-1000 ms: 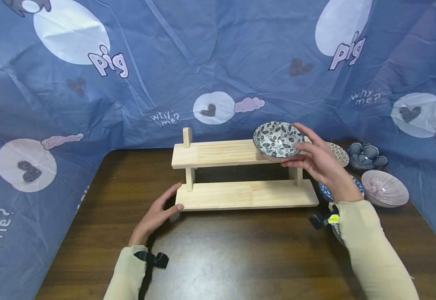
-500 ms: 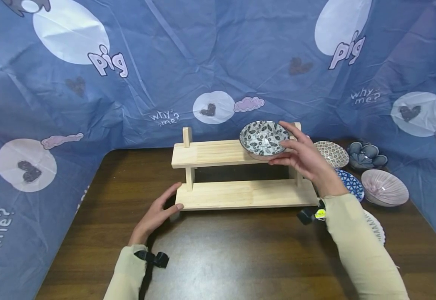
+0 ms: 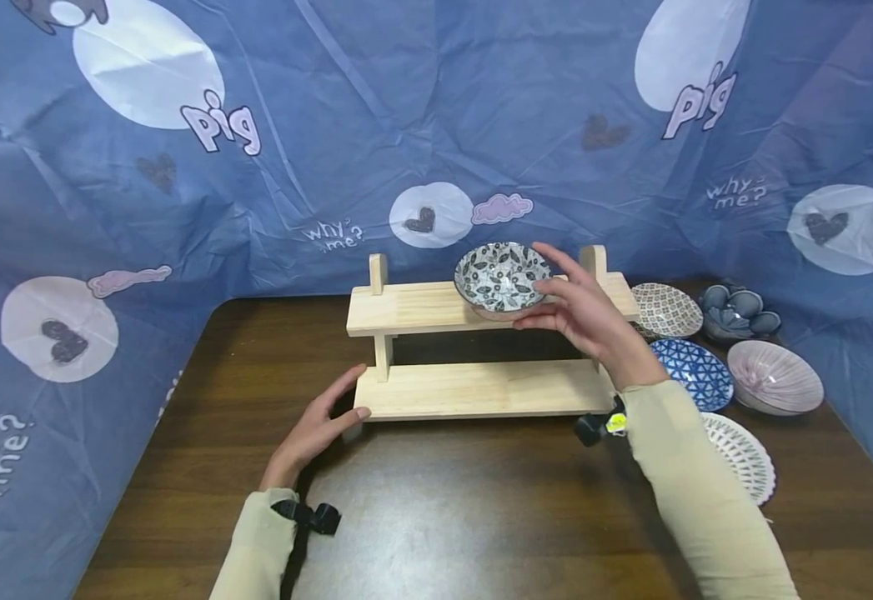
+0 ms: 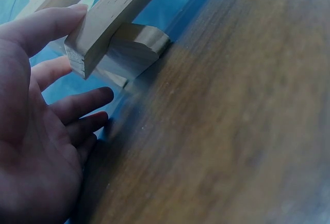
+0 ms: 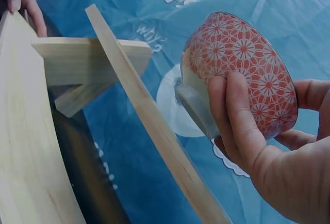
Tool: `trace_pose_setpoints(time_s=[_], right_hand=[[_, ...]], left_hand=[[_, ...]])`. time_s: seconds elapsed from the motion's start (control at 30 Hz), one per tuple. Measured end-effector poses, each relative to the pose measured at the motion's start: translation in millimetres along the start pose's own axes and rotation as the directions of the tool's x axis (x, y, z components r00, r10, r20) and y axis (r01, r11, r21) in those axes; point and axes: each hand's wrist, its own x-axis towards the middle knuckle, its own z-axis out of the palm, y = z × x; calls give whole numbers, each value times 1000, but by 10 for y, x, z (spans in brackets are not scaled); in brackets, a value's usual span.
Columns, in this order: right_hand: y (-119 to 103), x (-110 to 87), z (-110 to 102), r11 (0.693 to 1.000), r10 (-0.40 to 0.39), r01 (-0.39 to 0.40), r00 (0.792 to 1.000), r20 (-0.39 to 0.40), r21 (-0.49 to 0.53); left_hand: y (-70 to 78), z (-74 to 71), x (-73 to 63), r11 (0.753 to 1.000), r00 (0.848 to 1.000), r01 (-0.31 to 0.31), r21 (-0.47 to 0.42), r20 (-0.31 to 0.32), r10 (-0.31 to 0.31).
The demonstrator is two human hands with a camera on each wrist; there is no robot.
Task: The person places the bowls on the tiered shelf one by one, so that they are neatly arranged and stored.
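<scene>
A round bowl [image 3: 501, 277] with grey-and-black leaf patterns inside is tilted toward the head camera, above the upper board of a two-tier wooden rack [image 3: 436, 392]. In the right wrist view, the bowl [image 5: 242, 74] shows a red outside with white flower shapes and a pale foot. My right hand [image 3: 582, 312] grips the bowl at its right side, fingers spread over its wall and rim. At the rack's left end, my left hand [image 3: 319, 429] touches the lower board with thumb and index finger. Its other fingers [image 4: 82, 105] hang loose beside the board.
On the right lie a beige patterned dish [image 3: 667, 310], a blue triangle-patterned dish [image 3: 694, 375], a scalloped white plate [image 3: 744, 458], a pinkish striped bowl [image 3: 774, 379] and dark petal-shaped dishware [image 3: 736, 312]. A blue printed cloth [image 3: 436, 108] hangs behind the table [image 3: 436, 517].
My right hand has moved left with the bowl, from the rack's right end toward the middle of the upper board. The left hand stays at the lower board's end.
</scene>
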Motion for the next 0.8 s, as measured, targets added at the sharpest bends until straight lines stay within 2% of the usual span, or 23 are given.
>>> trace_pose_setpoints(time_s=[0.8], right_hand=[[185, 289, 446, 999, 11, -14, 999, 49, 48]], left_hand=[[2, -16, -6, 1000, 1000, 8, 0, 4, -8]])
